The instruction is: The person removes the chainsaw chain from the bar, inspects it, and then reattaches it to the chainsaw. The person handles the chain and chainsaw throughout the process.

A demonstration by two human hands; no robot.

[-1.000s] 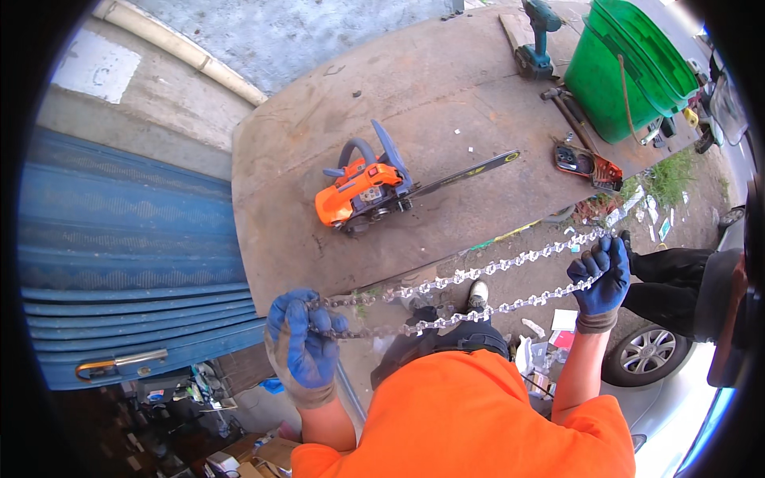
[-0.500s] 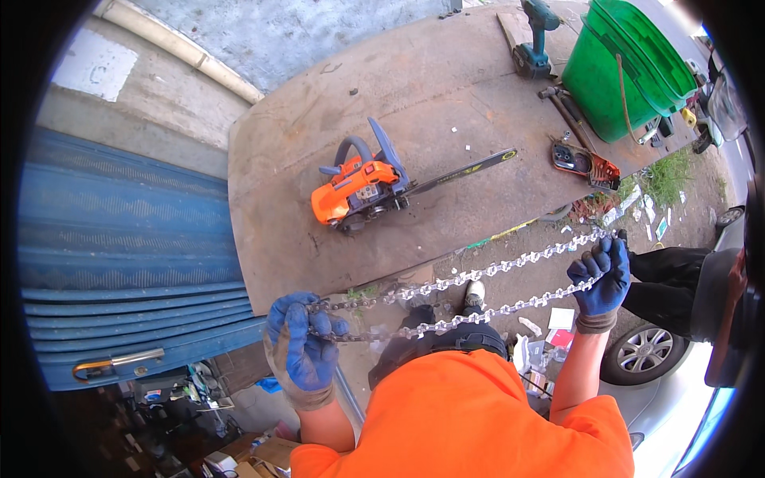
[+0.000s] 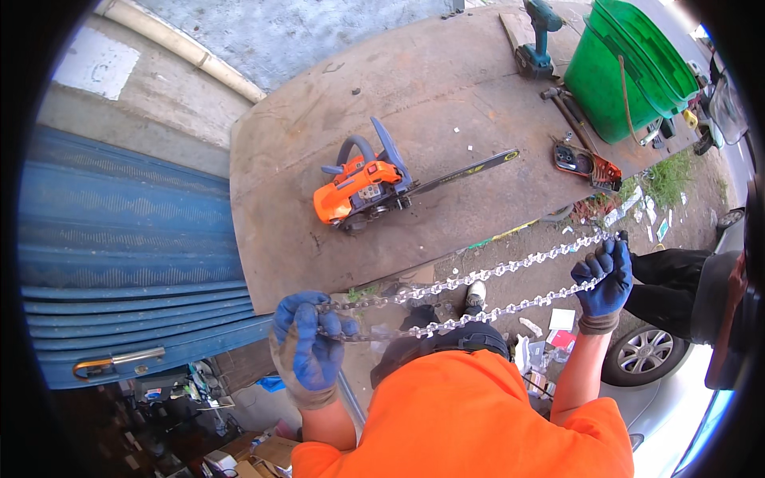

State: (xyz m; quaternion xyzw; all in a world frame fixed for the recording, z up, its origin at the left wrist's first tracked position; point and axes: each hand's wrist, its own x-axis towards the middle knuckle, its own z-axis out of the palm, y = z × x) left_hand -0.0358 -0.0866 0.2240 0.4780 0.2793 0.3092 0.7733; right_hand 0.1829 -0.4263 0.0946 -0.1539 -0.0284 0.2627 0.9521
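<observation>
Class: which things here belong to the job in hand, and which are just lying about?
Belong to the job:
chain, held by left hand and right hand
chainsaw, its bar bare
orange cover, probably

Apparently just lying about:
green bucket
teal drill
hammer
white paper

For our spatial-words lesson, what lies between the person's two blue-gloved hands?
In the head view, two strands of silver metal saw chain span from the left hand to the right hand.

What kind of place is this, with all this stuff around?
Probably an outdoor repair spot: there's a chainsaw and a drill out, with a car close by.
</observation>
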